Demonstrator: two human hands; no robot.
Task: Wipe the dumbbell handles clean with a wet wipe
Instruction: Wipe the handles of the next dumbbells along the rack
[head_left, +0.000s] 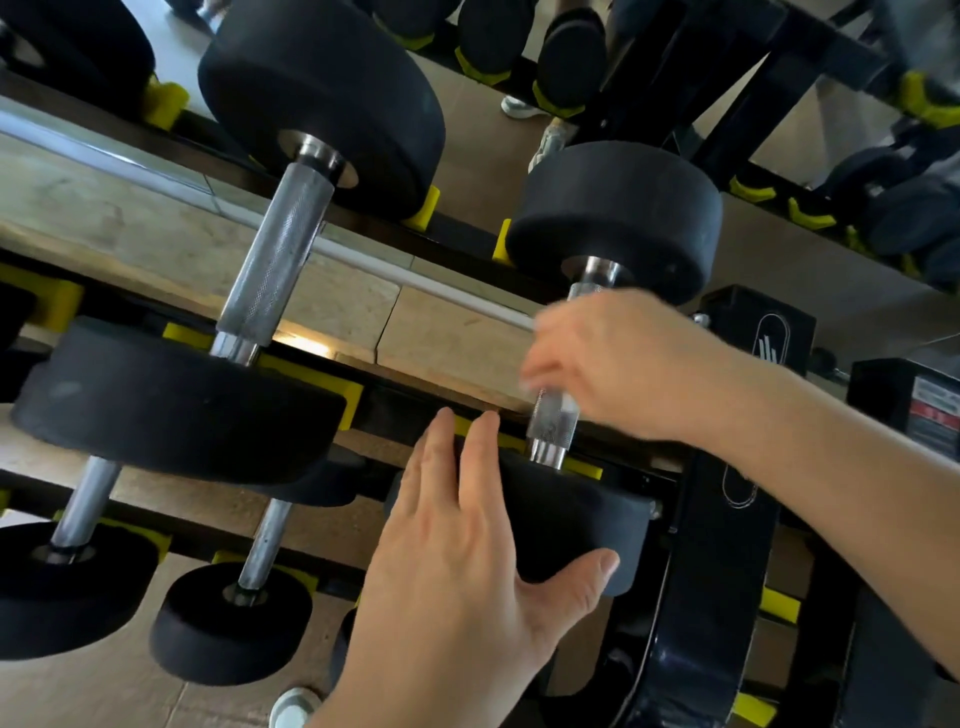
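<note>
A black rubber-headed dumbbell lies on the top tier of a rack, its knurled steel handle (553, 421) pointing away from me. My right hand (623, 364) curls round the upper part of that handle and is blurred by motion. A pale blur shows at its fingertips; I cannot tell whether it is a wipe. My left hand (467, 561) rests on the dumbbell's near head (571, 519), fingers straight over the top, thumb against its front face. The far head (618, 218) is in plain view.
A larger dumbbell with a long steel handle (280, 244) lies to the left on the same tier. Smaller dumbbells (228, 623) sit on the tier below. The black rack upright (717, 519) stands right of my hands. Yellow cradles line the rails.
</note>
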